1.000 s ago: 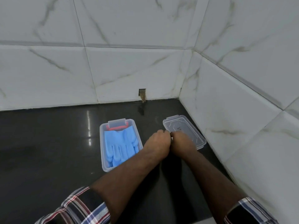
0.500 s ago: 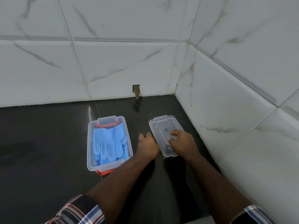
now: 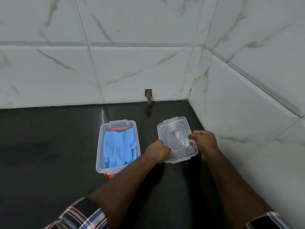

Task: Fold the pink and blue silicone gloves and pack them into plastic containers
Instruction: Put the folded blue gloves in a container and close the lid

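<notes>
Hands: left (image 3: 156,151) and right (image 3: 203,140) both grip clear lid (image 3: 175,139) edges

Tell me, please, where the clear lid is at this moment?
In the head view the clear lid sits right of centre, gripped between the left hand and right hand, right of the container with blue gloves.

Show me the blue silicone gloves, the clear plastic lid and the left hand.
blue silicone gloves (image 3: 118,148), head view, on the palm area.
clear plastic lid (image 3: 175,138), head view, on its centre panel.
left hand (image 3: 157,152), head view, on its back.
</notes>
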Demonstrator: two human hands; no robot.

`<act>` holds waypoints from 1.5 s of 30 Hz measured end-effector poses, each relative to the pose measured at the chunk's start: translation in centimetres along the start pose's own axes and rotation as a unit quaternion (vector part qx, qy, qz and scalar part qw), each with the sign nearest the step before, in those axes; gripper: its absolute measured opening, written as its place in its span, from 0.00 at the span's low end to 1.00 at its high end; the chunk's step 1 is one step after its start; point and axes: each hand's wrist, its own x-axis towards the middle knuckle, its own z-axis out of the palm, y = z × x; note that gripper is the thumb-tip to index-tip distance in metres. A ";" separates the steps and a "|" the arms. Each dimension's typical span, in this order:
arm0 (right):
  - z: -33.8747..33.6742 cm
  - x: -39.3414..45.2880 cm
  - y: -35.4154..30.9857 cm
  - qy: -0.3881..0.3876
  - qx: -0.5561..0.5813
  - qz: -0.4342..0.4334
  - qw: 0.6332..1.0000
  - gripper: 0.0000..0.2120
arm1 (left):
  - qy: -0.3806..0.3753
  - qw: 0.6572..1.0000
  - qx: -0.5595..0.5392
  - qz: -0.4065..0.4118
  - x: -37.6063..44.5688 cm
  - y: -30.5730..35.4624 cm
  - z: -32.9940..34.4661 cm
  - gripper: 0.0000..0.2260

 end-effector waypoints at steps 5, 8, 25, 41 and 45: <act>1.1 -2.1 -3.6 -0.075 0.066 -0.057 0.993 0.10 | -0.029 0.989 -0.148 -0.005 -1.2 2.2 -1.8 0.23; 3.4 -4.9 -5.2 -0.131 0.056 -0.140 0.980 0.13 | -0.003 0.948 -0.317 -0.008 -2.0 3.6 -4.0 0.24; 9.5 -6.4 -6.3 -0.155 0.087 -0.090 0.980 0.09 | 0.121 0.910 -0.395 0.028 -7.0 -5.4 -16.5 0.08; 13.6 -9.0 -5.3 -0.152 -0.044 -0.141 0.977 0.15 | 0.154 0.944 -0.292 0.005 -8.3 -10.3 -18.1 0.09; 14.4 -9.5 -5.8 -0.147 -0.090 -0.166 0.971 0.16 | 0.204 0.956 -0.210 0.008 -8.1 -10.8 -18.0 0.12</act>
